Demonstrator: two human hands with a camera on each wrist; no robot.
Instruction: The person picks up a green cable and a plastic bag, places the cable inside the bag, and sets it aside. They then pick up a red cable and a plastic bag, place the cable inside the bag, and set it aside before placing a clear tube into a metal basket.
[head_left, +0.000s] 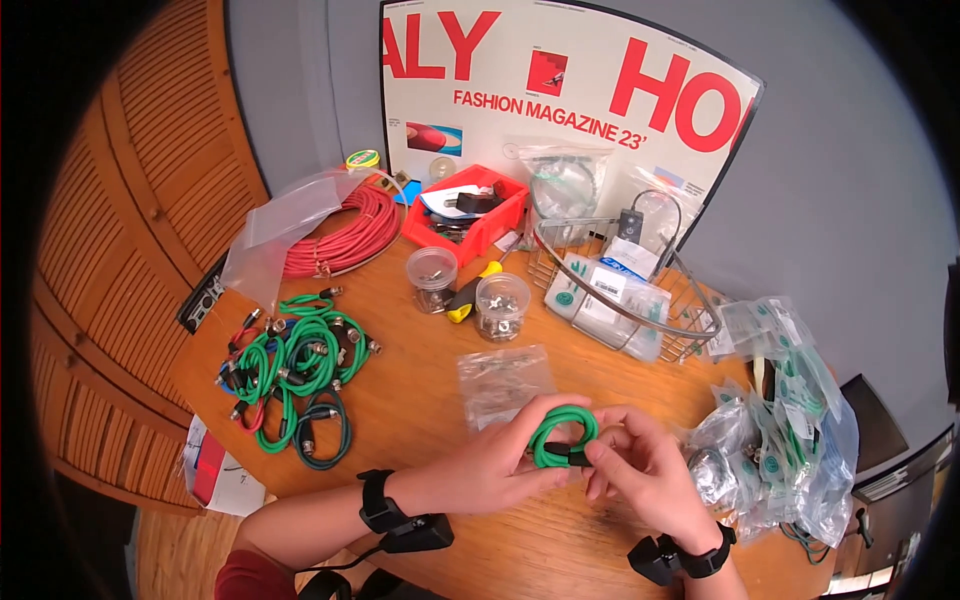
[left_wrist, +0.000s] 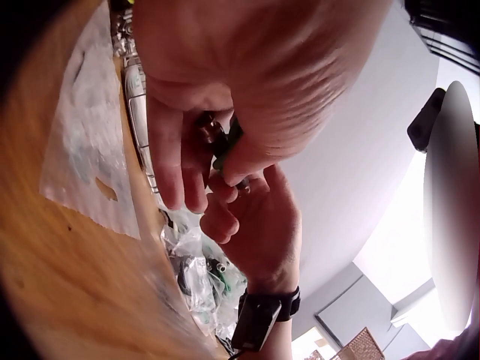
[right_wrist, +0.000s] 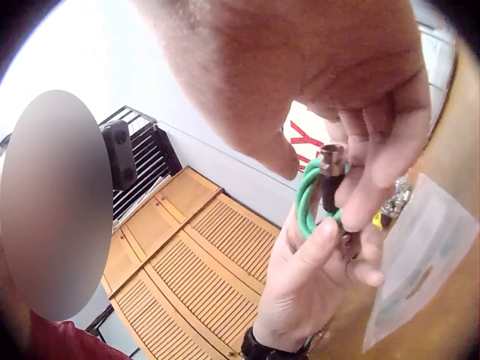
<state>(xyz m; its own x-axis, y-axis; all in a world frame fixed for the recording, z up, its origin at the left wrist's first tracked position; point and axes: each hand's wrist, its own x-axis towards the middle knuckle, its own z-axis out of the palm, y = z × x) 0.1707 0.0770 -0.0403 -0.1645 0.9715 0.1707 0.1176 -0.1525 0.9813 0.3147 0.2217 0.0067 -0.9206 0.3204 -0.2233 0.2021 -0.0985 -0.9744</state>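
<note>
My left hand (head_left: 505,455) grips a small coil of green cable (head_left: 541,430), its thumb pressing the loops against the fingers. Black boots (head_left: 556,452) on the cable's ends lie at the coil's lower edge. At the coil's right side is my right hand (head_left: 645,470), its fingers curled about one end. The right wrist view shows that end's metal connector (right_wrist: 331,159) at these fingers, the right thumb slightly apart from it. A clear plastic bag (head_left: 503,380) lies flat on the table just beyond the left hand.
Coiled green cables (head_left: 310,355) are heaped at the left, before a red cable coil (head_left: 355,235). Two clear tubs (head_left: 502,305) of small metal parts flank a yellow-black screwdriver (head_left: 465,298). Behind stand a red bin (head_left: 485,240) and wire basket (head_left: 690,340); bagged cables (head_left: 790,420) pile at right.
</note>
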